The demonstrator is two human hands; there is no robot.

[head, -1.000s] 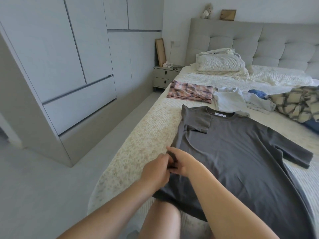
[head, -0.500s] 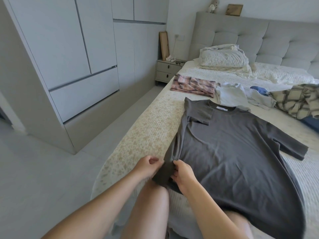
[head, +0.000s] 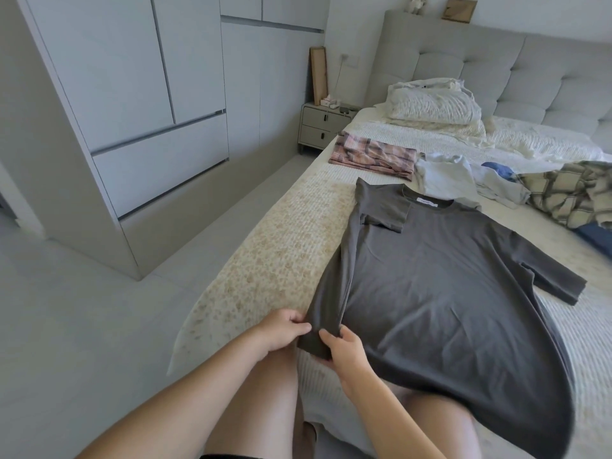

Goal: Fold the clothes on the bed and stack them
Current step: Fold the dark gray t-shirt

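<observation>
A dark grey T-shirt (head: pixel 440 286) lies spread flat on the bed (head: pixel 265 273), collar toward the headboard, its left sleeve folded in over the chest. My left hand (head: pixel 281 329) and my right hand (head: pixel 344 349) both pinch the shirt's near left hem corner, side by side at the bed's front edge. Beyond the collar lie a folded pink plaid garment (head: pixel 374 155), a pale blue-white garment (head: pixel 445 178), a loose cream plaid shirt (head: pixel 569 193) and a bit of blue cloth (head: pixel 500 168).
A pillow pile (head: pixel 433 106) sits against the grey padded headboard (head: pixel 530 71). A bedside cabinet (head: pixel 323 127) stands left of the bed and white wardrobes (head: pixel 132 111) line the left wall. My bare knees show below the hands.
Both hands have slid down the shirt's left edge from its side seam to the hem corner. The view has shifted slightly with my head.
</observation>
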